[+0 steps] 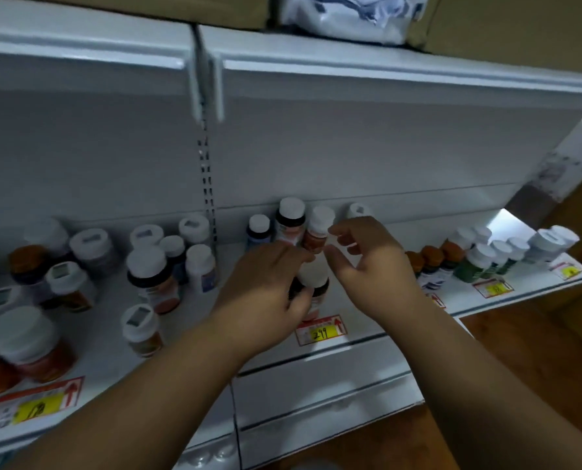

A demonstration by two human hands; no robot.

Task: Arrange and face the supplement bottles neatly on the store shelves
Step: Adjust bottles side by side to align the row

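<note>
Left hand (266, 293) grips the bottle (311, 283) at the shelf (367, 334) front edge; right hand (367, 262) hovers loose. Turn its label outward.

White store shelf (367, 320) with upright supplement bottles (154, 279) and price tags (322, 330).

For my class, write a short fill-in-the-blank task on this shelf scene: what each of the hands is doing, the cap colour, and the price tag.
1. The left hand grips a bottle with a ____ cap.
2. The right hand holds ____; its fingers are loosely curled beside the bottle.
3. The price tag directly below the gripped bottle has a ____ patch with handwritten digits.
4. On the top shelf, a white bag lies between ____ boxes.

Missing words: white; nothing; yellow; cardboard
</note>
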